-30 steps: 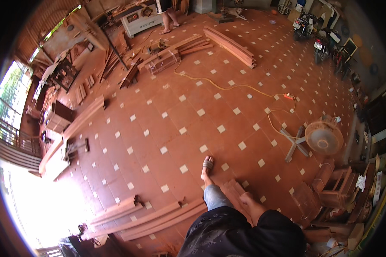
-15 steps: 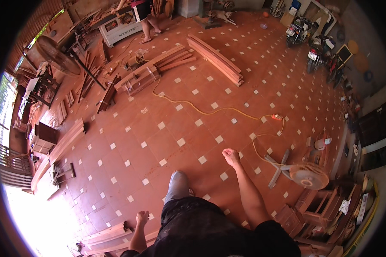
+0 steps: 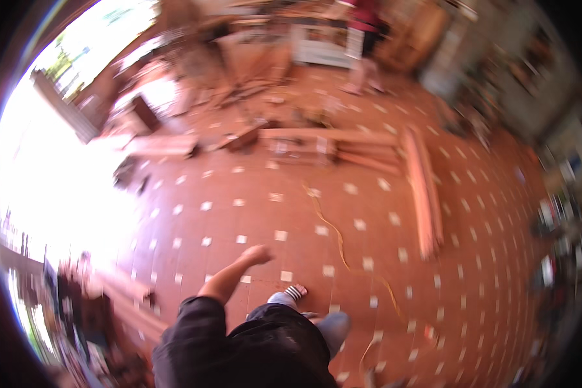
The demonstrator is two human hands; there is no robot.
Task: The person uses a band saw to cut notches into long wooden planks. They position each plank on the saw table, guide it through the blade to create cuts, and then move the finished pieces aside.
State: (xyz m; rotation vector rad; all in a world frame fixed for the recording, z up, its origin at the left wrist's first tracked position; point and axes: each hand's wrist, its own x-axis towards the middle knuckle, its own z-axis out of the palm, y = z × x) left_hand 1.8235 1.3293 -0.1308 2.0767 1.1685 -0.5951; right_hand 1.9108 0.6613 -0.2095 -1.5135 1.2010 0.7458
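Here's the left hand, stretched out ahead over the reddish tiled floor, the forearm rising from a dark sleeve. The fingers look curled, but blur smears them, and whether they're fully clenched or loosely released cannot be told; nothing shows in their grasp. The right hand is out of view, so the state of its fingers cannot be told either.

Down below, a striped sandal sits on one foot, just beyond the knee of a pale trouser leg. To the right of the hand, apart from it, the yellow cable snakes across the tiles, running down toward a blurred orange piece at the lower right.

Now look farther out! The bundle of planks lies crosswise on the floor, well apart from the hand, and just to its right a long stack of reddish boards points back toward the camera. More timber lies at the lower left, beside the glare. And at the far end, another person in a dark red top stands by a white machine.
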